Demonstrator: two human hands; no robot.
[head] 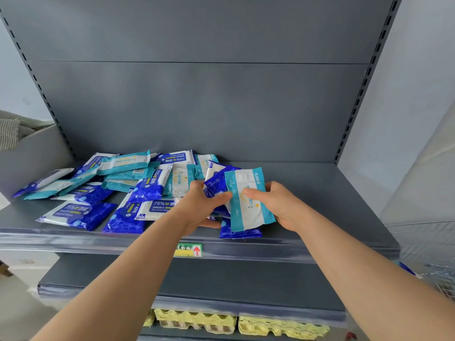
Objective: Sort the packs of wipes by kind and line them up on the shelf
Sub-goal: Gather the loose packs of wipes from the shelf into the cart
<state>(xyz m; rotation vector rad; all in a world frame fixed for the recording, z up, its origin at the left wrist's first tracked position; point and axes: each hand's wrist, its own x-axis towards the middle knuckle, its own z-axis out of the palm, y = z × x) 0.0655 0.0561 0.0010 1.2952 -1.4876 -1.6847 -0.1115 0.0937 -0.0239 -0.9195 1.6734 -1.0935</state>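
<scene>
Two hands (pixel 197 210) (pixel 283 205) — teal pack (pixel 251 215), blue pack (pixel 216 183)

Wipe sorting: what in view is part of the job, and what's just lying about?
Job:
teal pack, held by the right hand
blue pack, held by the left hand
mixed pile
shelf

Lying about:
egg trays below
price tag
wire basket at right

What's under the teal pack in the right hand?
A blue pack on the shelf, only its front edge showing; the teal pack covers the rest.
</scene>
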